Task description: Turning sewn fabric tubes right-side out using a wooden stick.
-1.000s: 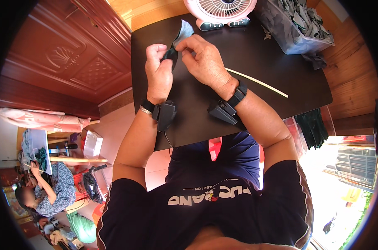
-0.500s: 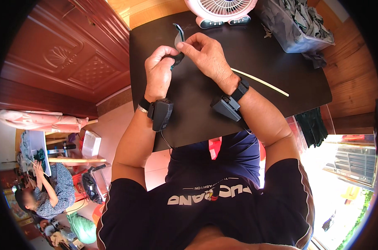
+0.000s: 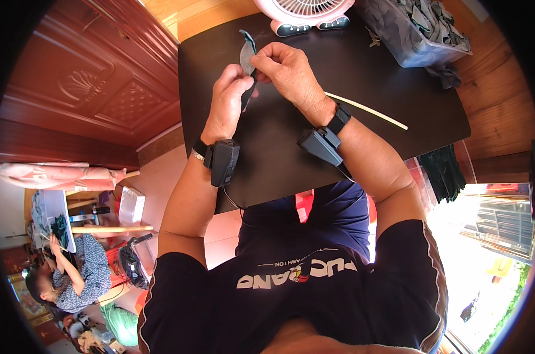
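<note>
A small grey fabric piece [image 3: 247,58] with a dark teal edge stands up between my hands, over the far left part of the dark table. My left hand [image 3: 225,100] is closed round its lower, dark part, which shows below the thumb. The thumb and forefinger of my right hand [image 3: 290,74] pinch the same fabric along its right edge. My fingers hide part of the piece. To the right of my right wrist, a thin pale stick [image 3: 371,111] lies on the table [image 3: 297,168].
A pink-and-white fan [image 3: 306,15] stands at the far edge. At the far right a clear plastic bin [image 3: 404,54] holds grey fabric pieces, with a dark scrap [image 3: 443,76] beside it. Dark green cloth [image 3: 443,176] hangs at right. Another person [image 3: 84,274] works at far left.
My left hand has turned a little, and the dark part of the fabric now hangs straighter below its thumb. The right hand still pinches the edge, slightly farther left.
</note>
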The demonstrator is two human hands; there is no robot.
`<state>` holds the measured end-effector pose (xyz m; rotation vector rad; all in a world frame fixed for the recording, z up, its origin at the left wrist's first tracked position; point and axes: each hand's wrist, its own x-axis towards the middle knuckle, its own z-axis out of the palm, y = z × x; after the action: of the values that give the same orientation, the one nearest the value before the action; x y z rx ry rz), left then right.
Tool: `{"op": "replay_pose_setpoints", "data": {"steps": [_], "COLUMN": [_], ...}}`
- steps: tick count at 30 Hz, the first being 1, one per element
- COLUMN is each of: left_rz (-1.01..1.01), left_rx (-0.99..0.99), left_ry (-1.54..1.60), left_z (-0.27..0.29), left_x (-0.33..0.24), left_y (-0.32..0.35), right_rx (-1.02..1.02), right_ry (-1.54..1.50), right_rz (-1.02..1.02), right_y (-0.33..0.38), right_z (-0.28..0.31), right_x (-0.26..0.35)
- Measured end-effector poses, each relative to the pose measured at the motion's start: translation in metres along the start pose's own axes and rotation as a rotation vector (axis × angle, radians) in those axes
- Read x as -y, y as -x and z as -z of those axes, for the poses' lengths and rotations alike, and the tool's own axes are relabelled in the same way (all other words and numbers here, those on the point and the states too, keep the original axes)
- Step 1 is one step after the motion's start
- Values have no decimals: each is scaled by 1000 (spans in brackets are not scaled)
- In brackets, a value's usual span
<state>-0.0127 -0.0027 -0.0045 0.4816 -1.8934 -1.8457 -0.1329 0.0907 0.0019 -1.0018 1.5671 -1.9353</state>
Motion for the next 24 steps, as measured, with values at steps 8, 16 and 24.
{"op": "replay_pose_setpoints", "data": {"steps": [8, 16, 24], "left_rz": [-114, 12, -204], "left_rx": [4, -204, -243], "left_ry": [-173, 218, 260], "left_z": [6, 8, 16], "left_x": [7, 2, 13], "left_y": [-6, -5, -8], "right_rx": [10, 34, 112], "right_ry": [-3, 125, 686], "right_rz": [-17, 211, 416], "right_y": [0, 1, 22], "right_z": [-1, -5, -19], "right_x": [3, -5, 2]}}
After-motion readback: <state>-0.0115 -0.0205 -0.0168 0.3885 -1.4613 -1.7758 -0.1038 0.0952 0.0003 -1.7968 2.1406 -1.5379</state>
